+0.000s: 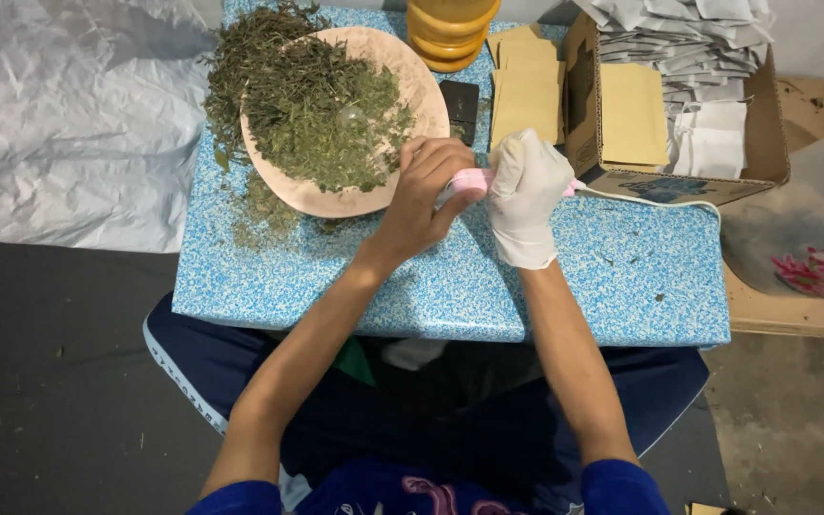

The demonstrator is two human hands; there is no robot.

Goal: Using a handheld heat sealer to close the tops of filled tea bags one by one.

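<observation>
Pink tool (474,180) is gripped at mid-surface by both hands: bare left hand (426,186) closed on its left end, gloved right hand (526,191) closed on its right. Plate (422,91) of dried herbs (321,110) is seen far left, cardboard box (765,143) far right, blue speckled surface (622,286) underneath.

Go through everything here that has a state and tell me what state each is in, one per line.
Left hand: bare, gripping the pink tool.
Right hand: gloved, closed on the pink tool.
Pink tool: held between both hands.
Plate: heaped with dried herb.
Cardboard box: open, holding packets.
Tan envelopes: stacked flat.
</observation>
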